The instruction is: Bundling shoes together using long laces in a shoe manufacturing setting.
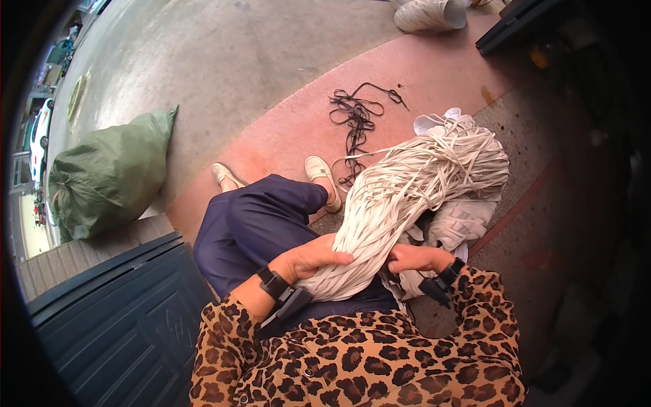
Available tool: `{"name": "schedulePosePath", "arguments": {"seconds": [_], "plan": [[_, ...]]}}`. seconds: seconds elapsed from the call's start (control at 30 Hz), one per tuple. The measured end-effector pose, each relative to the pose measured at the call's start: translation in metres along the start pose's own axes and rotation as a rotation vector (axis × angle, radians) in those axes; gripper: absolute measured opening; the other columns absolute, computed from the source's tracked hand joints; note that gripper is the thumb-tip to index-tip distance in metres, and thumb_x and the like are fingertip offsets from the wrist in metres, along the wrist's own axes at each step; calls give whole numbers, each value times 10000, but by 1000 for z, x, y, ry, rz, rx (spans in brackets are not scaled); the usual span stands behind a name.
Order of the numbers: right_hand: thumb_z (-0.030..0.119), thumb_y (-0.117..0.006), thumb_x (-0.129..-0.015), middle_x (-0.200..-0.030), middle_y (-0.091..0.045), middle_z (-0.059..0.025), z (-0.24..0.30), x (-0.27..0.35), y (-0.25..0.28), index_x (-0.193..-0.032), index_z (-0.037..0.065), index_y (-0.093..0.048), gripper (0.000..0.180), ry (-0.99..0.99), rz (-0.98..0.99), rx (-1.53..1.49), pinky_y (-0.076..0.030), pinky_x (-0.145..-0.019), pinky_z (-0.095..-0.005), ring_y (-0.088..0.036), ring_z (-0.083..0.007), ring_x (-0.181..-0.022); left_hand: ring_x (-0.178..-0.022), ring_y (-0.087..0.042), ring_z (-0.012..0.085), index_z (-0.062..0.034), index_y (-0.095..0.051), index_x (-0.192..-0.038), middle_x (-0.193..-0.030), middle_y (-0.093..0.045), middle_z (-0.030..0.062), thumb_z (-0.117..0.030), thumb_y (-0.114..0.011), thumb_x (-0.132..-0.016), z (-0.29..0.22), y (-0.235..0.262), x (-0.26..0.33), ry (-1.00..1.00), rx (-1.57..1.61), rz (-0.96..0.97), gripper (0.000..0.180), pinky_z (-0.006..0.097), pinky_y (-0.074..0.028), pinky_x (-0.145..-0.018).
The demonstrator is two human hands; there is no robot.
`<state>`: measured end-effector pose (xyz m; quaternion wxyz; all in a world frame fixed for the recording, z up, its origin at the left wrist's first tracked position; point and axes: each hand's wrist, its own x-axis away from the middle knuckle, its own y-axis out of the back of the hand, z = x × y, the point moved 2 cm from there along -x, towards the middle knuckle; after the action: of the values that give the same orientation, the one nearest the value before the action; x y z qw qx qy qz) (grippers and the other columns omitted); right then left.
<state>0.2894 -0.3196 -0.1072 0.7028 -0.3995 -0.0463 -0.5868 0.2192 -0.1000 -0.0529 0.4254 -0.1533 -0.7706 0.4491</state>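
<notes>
A thick bundle of cream flat cords (413, 173) lies across my lap and reaches away to the far right, where its strands droop in loose loops. My left hand (315, 258) grips the near part of it, thumb on top and the other fingers hidden beneath. Against the bundle's right side, my right hand (415, 258) is closed with its fingers curled in; whatever it pinches is too hidden to name. Under the bundle's right side sits a pale, crumpled wrapped thing (461, 224). One loose cream strand trails off to the left near my shoe (322, 175).
A tangle of thin black cord (356, 125) lies on the reddish floor beyond my feet. To the left stands a tied green sack (115, 169), behind a dark blue panelled door (129, 332). A whitish sack-like roll (430, 15) rests at the far edge.
</notes>
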Motion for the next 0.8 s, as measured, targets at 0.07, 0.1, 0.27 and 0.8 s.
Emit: {"name": "schedulePosePath", "arguments": {"seconds": [0.07,0.1,0.27,0.8], "plan": [[585,-597,-735,-1319,-401,-166,9,-29,-11,-1350,-9,-247,924,333,-212,-520,-274,-1043,-356,-381,-252,-1227,-1153,-451,194,28,-332,-1302,-1281,-450,111,-210,-726,-735,0,-11,-7,-114,-231,-13,730,295,-337,-984],[600,-571,-730,-1318,-400,-172,16,-42,-14,-1341,-8,-258,917,435,-177,-731,-279,-1045,-374,-381,-257,-1229,-1154,-437,191,28,-331,-1297,-1267,-459,114,-253,-706,-755,2,-19,-5,-134,-545,-116,716,302,-314,-989],[546,-606,-757,-1208,-489,-190,46,-79,-21,-1291,15,-335,801,789,-203,-1368,-397,-963,-416,-512,-280,-1088,-903,-487,309,41,-442,-1147,-990,-516,152,-340,-734,-679,1,-62,16,-472,-1800,-671,670,394,-390,-784],[204,-631,-802,-1158,-516,-136,97,-60,-48,-1187,-45,-435,499,561,-870,-573,-413,-887,-299,-507,-196,-1037,-1027,-540,185,4,-365,-1280,-1153,-532,117,-244,-709,-759,29,-8,16,-116,-88,-159,671,298,-445,-868]]}}
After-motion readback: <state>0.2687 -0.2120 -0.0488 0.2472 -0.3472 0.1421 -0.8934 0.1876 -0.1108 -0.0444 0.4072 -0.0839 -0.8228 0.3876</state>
